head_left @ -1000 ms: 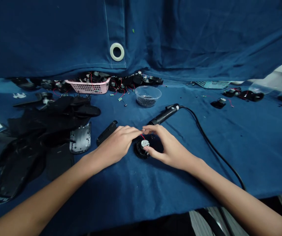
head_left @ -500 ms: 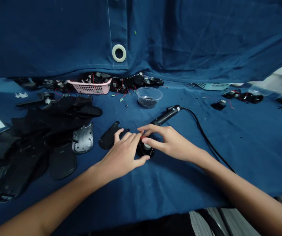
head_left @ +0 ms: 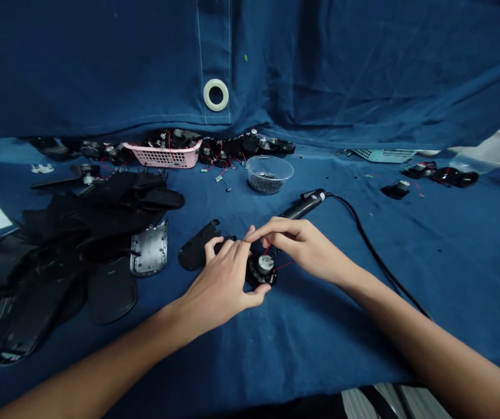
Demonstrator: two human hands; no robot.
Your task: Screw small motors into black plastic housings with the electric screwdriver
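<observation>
Blue cloth (head_left: pixel 328 331), motor unit (head_left: pixel 262 270) betw. L hand (head_left: pixel 219 288), R hand (head_left: pixel 302 247)

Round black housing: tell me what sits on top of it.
The round black housing carries a small silver cylinder with red wire; the left hand covers its left edge, hiding what lies there.

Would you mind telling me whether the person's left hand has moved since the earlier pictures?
Yes: against the silver metal plate, the left hand has shifted down the view, toward the person; it was level with the plate and now sits lower.
</observation>
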